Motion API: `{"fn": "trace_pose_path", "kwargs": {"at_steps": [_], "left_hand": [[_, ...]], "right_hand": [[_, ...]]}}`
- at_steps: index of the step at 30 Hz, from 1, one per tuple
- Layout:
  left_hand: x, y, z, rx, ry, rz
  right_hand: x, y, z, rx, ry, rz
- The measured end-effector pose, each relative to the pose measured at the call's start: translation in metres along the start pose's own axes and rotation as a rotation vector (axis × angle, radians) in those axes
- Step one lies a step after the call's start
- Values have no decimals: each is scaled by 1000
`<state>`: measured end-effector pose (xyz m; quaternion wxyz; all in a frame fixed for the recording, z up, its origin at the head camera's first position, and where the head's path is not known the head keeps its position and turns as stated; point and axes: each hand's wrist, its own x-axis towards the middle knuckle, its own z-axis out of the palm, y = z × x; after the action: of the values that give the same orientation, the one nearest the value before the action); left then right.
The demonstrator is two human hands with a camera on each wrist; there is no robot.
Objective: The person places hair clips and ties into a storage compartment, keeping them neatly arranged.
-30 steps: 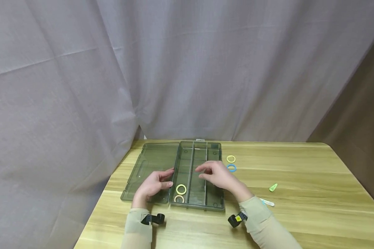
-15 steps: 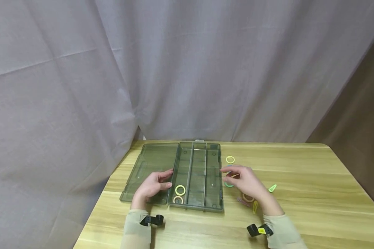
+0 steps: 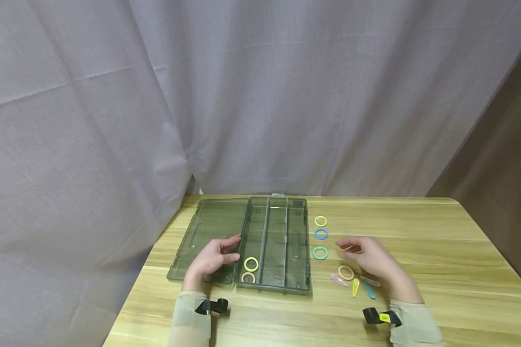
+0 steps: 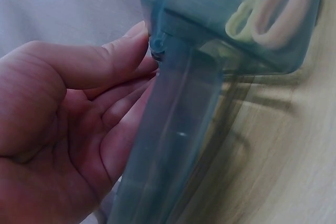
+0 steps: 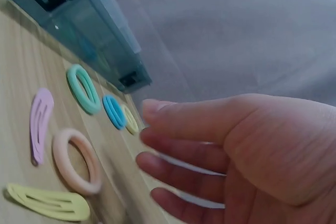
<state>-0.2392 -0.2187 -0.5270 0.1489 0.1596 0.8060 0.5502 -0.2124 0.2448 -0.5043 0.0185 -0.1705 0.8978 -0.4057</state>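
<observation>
A translucent grey-green box [image 3: 273, 290] lies with its lid [image 3: 217, 212] folded out to the left. Its left compartment holds a yellow hair tie [image 3: 251, 264] and a peach one [image 4: 281, 9]. My left hand [image 3: 212, 260] rests over the lid, thumb and fingertips touching the hinge side of the box. My right hand [image 3: 373, 255] hovers right of the box, fingers loosely bent around nothing. Nearby on the table lie a green hair tie [image 3: 320, 253], a blue one [image 3: 321, 233], a pale yellow one [image 3: 320, 221] and a peach one [image 3: 346, 273].
In front of my right hand are snap hair clips: pink [image 3: 339, 280], yellow [image 3: 355, 287], teal [image 3: 370, 289] and whitish [image 3: 371, 281]. A grey curtain [image 3: 286, 120] hangs behind the wooden table [image 3: 438, 270].
My right hand has moved from above the box to the right, out over the table, uncovering the hair ties and clips. The green clip is now hidden. My left hand stays put.
</observation>
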Motion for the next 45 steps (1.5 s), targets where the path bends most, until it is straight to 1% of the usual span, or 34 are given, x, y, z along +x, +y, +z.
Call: {"fn": "trace_pose_path", "kwargs": {"at_steps": [7, 11, 13, 21, 28, 32, 37, 45], "left_hand": [[1, -1, 1, -3, 0, 4], [1, -3, 1, -16, 3, 2], [2, -4, 1, -22, 5, 2], [0, -7, 1, -22, 16, -2], [-1, -7, -2, -67, 12, -18], [0, -6, -1, -84, 7, -18], [1, -5, 1, -81, -1, -18], [1, -2, 1, -85, 12, -24]], "right_hand": [[-9, 11, -8, -12, -104, 61], [-9, 13, -9, -20, -129, 96], [-9, 13, -9, -43, -136, 99], [-8, 15, -3, -53, -122, 137], [-6, 20, 3, -34, -110, 110], [-5, 22, 2, -34, -112, 125], [-6, 23, 4, -69, -117, 128], [-2, 24, 10, -123, -88, 118]]}}
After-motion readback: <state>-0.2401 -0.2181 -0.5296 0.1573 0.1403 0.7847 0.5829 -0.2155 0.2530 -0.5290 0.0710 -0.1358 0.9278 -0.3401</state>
